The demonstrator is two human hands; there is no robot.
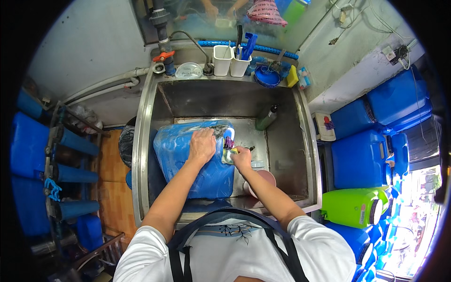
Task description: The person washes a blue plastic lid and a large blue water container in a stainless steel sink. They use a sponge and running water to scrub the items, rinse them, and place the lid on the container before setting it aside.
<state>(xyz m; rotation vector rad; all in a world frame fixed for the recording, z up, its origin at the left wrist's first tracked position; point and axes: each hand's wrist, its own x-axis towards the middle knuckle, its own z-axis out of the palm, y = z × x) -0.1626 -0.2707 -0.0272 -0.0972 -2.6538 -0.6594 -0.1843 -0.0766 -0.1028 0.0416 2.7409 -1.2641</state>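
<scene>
A big blue plastic water container (206,181) lies on its side in the steel sink (291,174), wet and streaked with white suds. My left hand (202,146) rests on its upper side, fingers stretched forward along the surface. At the container's right end, my right hand (242,159) pinches a yellow and whitish sponge (229,155) against it. Just beyond the sponge, a dark purple piece (229,142) sits by the white-edged handle area; I cannot make out its kind. Partly under my right forearm is a pink bowl (265,178). A green bottle (267,117) leans in the sink's far right corner.
On the back ledge stand two white holders (222,61) with brushes, a blue round lid (267,77) and a yellow sponge (292,76). An orange-handled valve (163,56) is at the back left. Blue containers (357,157) and a lime-green one (352,207) stack on the right.
</scene>
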